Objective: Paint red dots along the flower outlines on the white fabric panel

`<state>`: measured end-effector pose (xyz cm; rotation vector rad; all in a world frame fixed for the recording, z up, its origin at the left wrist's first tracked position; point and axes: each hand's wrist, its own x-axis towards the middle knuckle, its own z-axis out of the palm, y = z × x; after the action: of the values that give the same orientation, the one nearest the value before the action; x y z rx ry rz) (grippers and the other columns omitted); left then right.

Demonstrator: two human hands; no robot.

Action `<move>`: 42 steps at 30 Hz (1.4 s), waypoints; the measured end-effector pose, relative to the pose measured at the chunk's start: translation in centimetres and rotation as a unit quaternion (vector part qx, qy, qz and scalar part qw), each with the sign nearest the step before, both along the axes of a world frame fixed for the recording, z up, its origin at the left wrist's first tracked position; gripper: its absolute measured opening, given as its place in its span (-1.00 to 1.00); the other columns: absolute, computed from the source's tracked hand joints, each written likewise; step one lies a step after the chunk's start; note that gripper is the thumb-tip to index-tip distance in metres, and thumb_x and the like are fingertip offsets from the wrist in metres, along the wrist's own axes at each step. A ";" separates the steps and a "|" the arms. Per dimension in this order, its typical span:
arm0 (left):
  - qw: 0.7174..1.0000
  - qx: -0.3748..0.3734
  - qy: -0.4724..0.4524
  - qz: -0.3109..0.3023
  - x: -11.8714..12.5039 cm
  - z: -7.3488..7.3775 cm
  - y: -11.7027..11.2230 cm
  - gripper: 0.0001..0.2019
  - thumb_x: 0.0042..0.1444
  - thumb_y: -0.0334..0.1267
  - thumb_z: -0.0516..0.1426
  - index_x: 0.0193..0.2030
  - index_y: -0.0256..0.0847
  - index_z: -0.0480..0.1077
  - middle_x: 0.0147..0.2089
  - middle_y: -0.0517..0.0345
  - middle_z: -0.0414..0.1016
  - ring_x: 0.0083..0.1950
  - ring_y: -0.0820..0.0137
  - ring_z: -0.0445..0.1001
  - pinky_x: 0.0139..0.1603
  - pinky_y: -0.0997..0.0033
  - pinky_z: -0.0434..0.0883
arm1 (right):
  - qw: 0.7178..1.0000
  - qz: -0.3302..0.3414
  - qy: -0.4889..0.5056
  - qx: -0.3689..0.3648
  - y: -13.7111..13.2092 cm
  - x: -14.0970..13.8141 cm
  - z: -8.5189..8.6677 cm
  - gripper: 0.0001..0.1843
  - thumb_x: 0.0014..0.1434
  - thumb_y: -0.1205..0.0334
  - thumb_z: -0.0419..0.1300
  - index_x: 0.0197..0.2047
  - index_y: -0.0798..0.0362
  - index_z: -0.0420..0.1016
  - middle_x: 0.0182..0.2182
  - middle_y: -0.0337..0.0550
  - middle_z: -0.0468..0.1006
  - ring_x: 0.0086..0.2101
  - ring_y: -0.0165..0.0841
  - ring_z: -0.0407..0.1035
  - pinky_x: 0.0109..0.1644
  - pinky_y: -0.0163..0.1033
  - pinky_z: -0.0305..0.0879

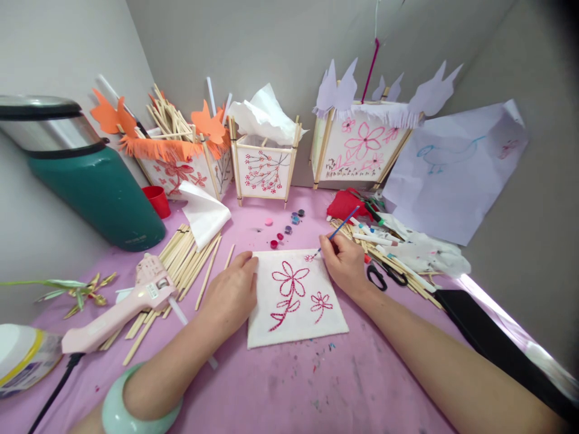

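Note:
A white square panel (296, 325) lies flat in front of me, painted with dark pink flowers outlined in short strokes. My right hand (342, 259) pinches a thin blue paintbrush (344, 222), its tip touching a small flower (309, 258) near the panel's top right corner. Along the upper left edge of the panel, my left hand (233, 289) is closed on the border, its fingers partly hidden. Beyond the panel sit little paint pots, among them a red one (274, 244), a blue one (295, 218) and a pink lid-like disc (269, 222).
Wooden sticks (192, 262) and a pink glue gun (145, 289) lie left, near a green bottle (94, 187). Paper lanterns (266, 172) stand behind. Black scissors (384, 276), markers and a red cloth (342, 206) crowd the right. A drawing (452, 163) leans on the wall.

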<state>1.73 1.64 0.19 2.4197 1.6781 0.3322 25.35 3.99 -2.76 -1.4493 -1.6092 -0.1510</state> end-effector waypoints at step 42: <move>1.000 0.006 0.008 -0.001 0.0 0.0 0.1 -0.64 0.20 -0.38 -0.13 0.08 -0.28 0.31 0.24 -0.05 0.25 0.10 0.16 0.39 0.10 0.15 0.35 | 0.998 0.057 0.003 0.036 0.0 -0.6 0.2 -0.71 0.21 0.21 0.07 -0.54 0.04 0.26 -0.62 -0.31 0.28 -0.57 -0.46 0.17 -0.43 -0.31 0.06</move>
<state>1.75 1.70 0.18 2.4387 1.6851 0.3233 24.71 4.02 -2.52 -1.2993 -1.6610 -0.1375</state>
